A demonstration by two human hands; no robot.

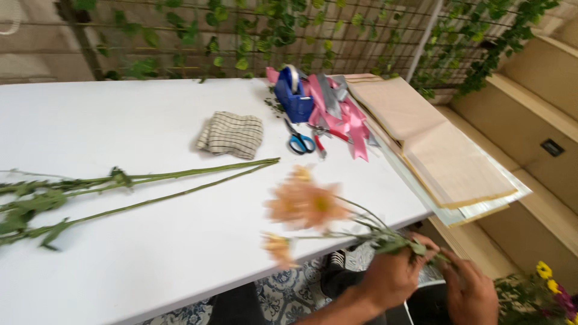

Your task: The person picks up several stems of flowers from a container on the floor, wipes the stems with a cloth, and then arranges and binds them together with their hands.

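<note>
My left hand [391,278] and my right hand [472,295] both grip the green stem of a peach-coloured flower [306,204] at the table's near edge. The blurred bloom points left over the white table [150,253], with a smaller bud [278,247] below it. Two long green stems [180,180] with leaves lie across the table to the left, apart from my hands.
A folded checked cloth [232,133], blue-handled scissors [299,141], a blue tape dispenser [294,95], pink and grey ribbons [343,114] and stacked wrapping sheets [445,156] lie at the far right. Yellow flowers [545,271] stand low right. A leafy trellis [271,36] runs behind.
</note>
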